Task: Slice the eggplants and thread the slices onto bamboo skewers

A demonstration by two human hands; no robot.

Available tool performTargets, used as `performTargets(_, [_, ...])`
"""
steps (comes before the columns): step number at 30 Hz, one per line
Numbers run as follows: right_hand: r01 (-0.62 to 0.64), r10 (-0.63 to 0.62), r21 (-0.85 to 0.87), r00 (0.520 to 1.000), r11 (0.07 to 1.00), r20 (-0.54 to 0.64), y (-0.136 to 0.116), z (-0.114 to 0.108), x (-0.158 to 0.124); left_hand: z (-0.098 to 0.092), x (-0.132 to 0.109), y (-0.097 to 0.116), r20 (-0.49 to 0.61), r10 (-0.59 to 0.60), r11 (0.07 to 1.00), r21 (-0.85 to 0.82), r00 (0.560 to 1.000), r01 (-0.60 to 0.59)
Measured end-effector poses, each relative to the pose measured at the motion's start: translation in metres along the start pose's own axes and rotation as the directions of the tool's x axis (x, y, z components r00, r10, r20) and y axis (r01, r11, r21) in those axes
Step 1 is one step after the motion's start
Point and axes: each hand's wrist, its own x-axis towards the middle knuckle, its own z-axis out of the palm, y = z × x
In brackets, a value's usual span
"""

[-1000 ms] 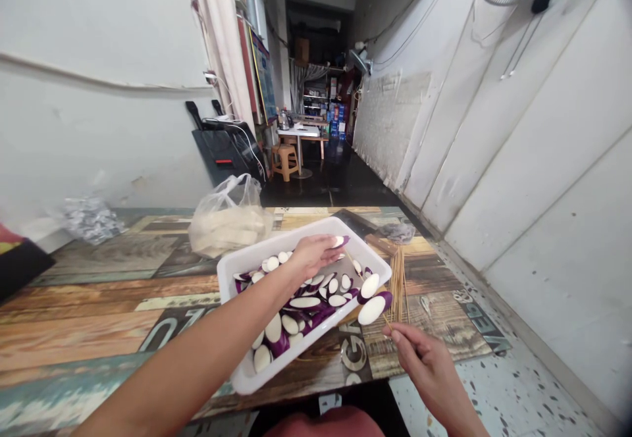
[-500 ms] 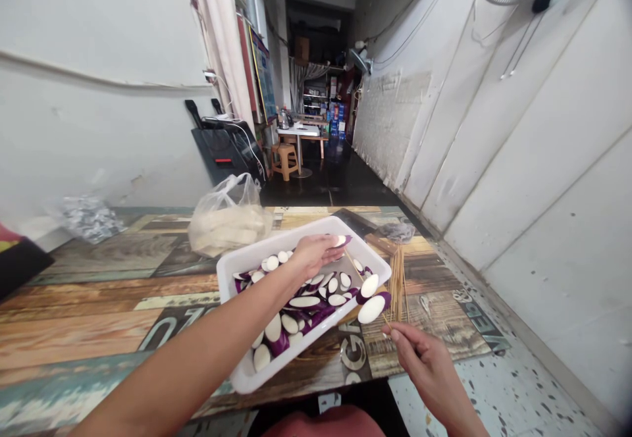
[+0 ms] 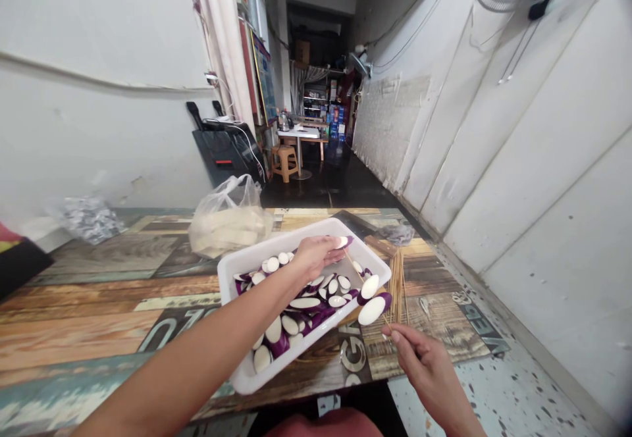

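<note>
Our thin skewer [image 3: 354, 266], bearing two eggplant slices [image 3: 371, 310], slants over the right edge of the white tub [image 3: 226, 292]; we judge it light and stiff but snappable, best gripped by its bare lower end, and the slices soft, perhaps slippery. Our right hand [image 3: 428, 361] pinches that end just outside the tub, and our left hand [image 3: 317, 255], fingers nearly straight and drawn close, holds another slice [image 3: 344, 242] above the tub's far right part. More slices [image 3: 305, 303] lie inside the tub, loose skewers [image 3: 396, 292] beside its right end on the tabletop [image 3: 103, 318].
</note>
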Motion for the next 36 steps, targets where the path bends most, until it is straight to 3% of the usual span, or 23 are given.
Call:
performTargets(31, [0.115, -0.120, -0.050, 0.987, 0.992, -0.108, -0.013, 0.016, 0.003, 0.006, -0.009, 0.002, 0.050, -0.044, 0.998, -0.051, 0.998, 0.047])
performTargets(36, [0.117, -0.119, -0.035, 0.988, 0.993, -0.097, -0.013, 0.019, 0.012, 0.008, -0.010, -0.005, 0.166, -0.059, 0.998, -0.023, 0.984, 0.064])
